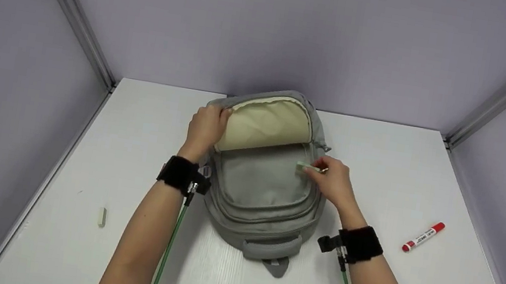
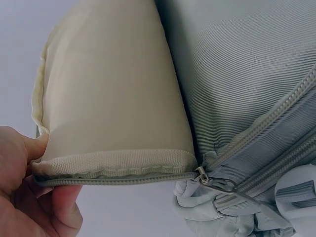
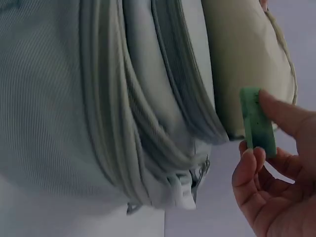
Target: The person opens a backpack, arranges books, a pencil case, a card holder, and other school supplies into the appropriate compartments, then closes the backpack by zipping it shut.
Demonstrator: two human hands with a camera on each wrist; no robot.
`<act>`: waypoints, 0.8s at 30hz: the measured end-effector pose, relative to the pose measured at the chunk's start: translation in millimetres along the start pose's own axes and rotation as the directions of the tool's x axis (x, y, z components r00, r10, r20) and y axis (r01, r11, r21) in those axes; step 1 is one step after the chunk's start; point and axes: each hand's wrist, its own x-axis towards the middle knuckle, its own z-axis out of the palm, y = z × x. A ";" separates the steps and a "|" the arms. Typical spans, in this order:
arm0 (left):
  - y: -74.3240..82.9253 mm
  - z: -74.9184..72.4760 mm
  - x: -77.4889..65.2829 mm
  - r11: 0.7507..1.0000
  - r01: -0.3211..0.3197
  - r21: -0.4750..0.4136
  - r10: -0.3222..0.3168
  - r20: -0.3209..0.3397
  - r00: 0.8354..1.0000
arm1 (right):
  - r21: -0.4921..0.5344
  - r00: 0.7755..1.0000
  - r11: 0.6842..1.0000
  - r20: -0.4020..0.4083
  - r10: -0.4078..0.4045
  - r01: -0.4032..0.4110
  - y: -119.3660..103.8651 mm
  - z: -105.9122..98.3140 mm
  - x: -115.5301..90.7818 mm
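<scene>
A grey backpack (image 1: 262, 178) lies on the table with its front pocket unzipped and the flap (image 1: 268, 124) folded back, cream lining showing. My left hand (image 1: 206, 127) pinches the flap's zippered edge between thumb and fingers, as the left wrist view shows. The zipper pull (image 2: 202, 175) hangs at the flap's corner. Between the thumb and fingers of my right hand (image 1: 333, 179) is a small green eraser (image 3: 258, 121), a rectangular block. It is over the right side of the pocket, close to the flap's lower edge.
A pale eraser-like block (image 1: 102, 217) lies on the white table (image 1: 65, 254) at left. At right lies a red-capped marker (image 1: 423, 237). Grey walls rise at the back and sides. Green cables (image 1: 167, 254) run from both wrist cameras.
</scene>
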 end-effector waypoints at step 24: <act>-1.9 1.6 -3.2 1.000 -0.006 0.018 0.006 -0.003 1.000 | 0.080 0.998 0.995 -0.019 -0.053 0.054 0.2 -2.4 -3.6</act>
